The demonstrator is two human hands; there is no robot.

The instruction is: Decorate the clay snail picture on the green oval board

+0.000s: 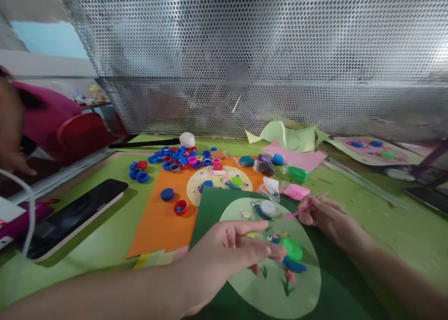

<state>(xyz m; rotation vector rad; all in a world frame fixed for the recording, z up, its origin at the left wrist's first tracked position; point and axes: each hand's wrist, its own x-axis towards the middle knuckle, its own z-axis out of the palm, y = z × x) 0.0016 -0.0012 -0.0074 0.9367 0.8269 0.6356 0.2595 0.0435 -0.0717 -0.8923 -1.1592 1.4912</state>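
My left hand (227,250) hovers over a pale green oval (273,287) glued on a dark green sheet (210,203), fingers stretched out toward a green bottle cap (292,248) and a blue cap (294,265) on the oval. Nothing is in it. My right hand (327,215) is closed in a pinch on a thin pink stick (303,209), its tip pointing left over the oval. A white cap (268,207) and small clay figures lie at the oval's top.
An orange sheet (157,217) with a pale circle lies behind, with several blue, red and pink bottle caps (175,159). Bags of coloured clay (276,170) lie at the back. A phone (70,217) lies left. A perforated metal screen (245,53) stands behind. Another person (21,124) sits far left.
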